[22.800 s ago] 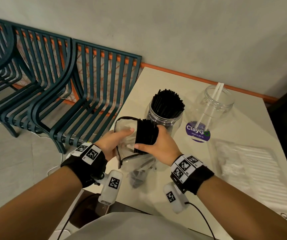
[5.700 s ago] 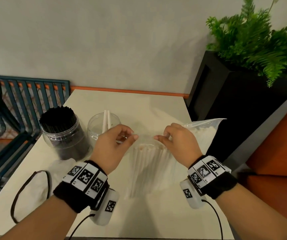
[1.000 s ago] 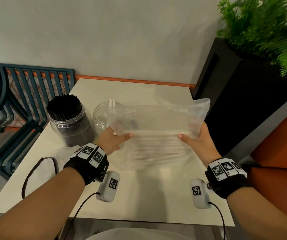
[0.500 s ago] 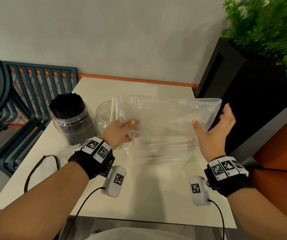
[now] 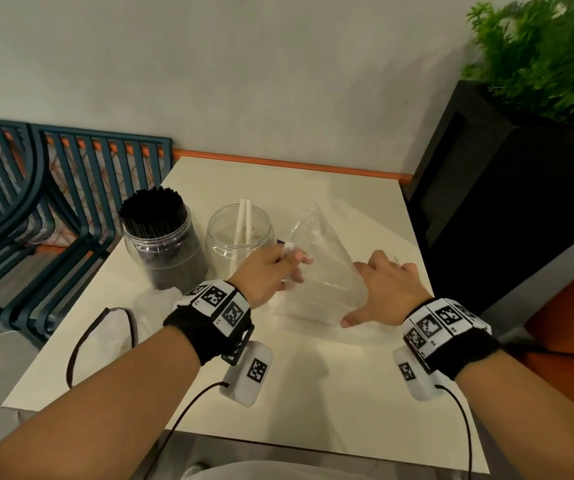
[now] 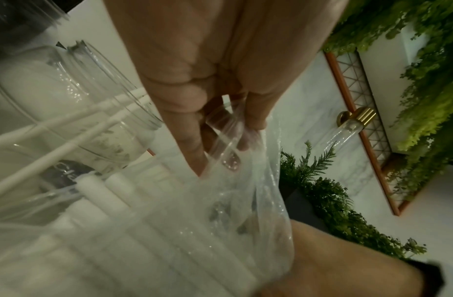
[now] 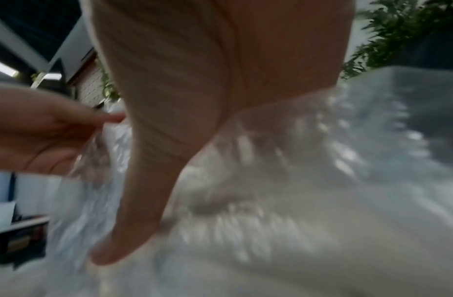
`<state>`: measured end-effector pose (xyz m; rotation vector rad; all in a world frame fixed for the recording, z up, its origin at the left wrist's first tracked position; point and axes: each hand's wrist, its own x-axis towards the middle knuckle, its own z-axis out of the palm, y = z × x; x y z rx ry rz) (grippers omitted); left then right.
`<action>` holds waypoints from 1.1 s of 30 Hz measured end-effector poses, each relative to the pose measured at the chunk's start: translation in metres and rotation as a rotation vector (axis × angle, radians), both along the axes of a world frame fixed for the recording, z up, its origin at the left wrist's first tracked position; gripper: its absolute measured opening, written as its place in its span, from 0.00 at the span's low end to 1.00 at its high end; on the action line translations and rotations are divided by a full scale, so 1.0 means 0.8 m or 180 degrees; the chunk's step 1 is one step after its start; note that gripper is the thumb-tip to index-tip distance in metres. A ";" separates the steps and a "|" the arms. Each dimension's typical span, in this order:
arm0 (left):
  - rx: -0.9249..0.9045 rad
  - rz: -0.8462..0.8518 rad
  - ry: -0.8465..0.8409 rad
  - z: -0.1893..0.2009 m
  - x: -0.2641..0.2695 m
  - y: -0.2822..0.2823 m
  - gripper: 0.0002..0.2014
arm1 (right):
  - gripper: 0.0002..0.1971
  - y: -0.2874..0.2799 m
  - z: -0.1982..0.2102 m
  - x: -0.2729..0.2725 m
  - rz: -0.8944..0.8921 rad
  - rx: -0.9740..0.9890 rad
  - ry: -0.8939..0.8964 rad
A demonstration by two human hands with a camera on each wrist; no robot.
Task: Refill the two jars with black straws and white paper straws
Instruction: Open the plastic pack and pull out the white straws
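Observation:
A clear jar [image 5: 159,241] packed with black straws stands at the table's left. Beside it, a clear jar [image 5: 239,241] [image 6: 75,94] holds two white paper straws [image 5: 242,223]. A clear plastic bag [image 5: 322,271] [image 6: 195,231] [image 7: 296,180] of white paper straws [image 6: 113,193] lies on the table just right of that jar. My left hand [image 5: 271,271] [image 6: 220,130] pinches the bag's left edge between thumb and fingers. My right hand [image 5: 382,289] [image 7: 195,90] reaches into the bag's mouth, thumb spread and straight, its fingers hidden under the plastic.
An empty clear pouch with black trim [image 5: 105,337] lies at the table's [image 5: 313,393] left front. Blue slatted chairs [image 5: 53,188] stand to the left. A black planter [image 5: 486,188] with a fern stands to the right, an orange seat [image 5: 569,323] beside it.
The bag has come down from in front of me onto the table. My right hand, spread in the air half a second ago, now lies in the bag's mouth. My left hand keeps its pinch.

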<state>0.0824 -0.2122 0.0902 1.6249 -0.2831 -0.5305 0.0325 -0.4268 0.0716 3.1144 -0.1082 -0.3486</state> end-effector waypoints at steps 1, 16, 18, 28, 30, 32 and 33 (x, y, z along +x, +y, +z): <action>-0.0013 -0.0021 -0.0018 0.001 -0.002 0.000 0.11 | 0.53 -0.001 0.004 0.002 -0.0005 0.0157 0.0089; 0.0080 0.0701 -0.0196 -0.009 0.002 0.034 0.17 | 0.15 -0.033 0.020 -0.003 -0.0170 0.0640 -0.0191; 0.0299 0.0924 -0.0037 -0.016 0.000 0.052 0.15 | 0.11 -0.046 0.026 -0.011 -0.0366 0.1337 -0.0530; 0.0230 -0.0071 0.0247 -0.028 -0.034 0.088 0.40 | 0.03 0.031 0.059 -0.001 -0.0065 0.3669 -0.1144; -0.0275 0.0486 0.0094 -0.012 -0.037 0.104 0.30 | 0.04 0.067 0.053 0.011 0.0137 0.3892 -0.1172; -0.0361 0.1010 -0.0062 0.002 -0.035 0.134 0.24 | 0.02 0.103 0.048 0.024 0.0317 0.3979 -0.1148; -0.0276 0.1162 -0.0129 0.006 -0.031 0.154 0.24 | 0.02 0.119 0.046 0.031 0.0415 0.4006 -0.1106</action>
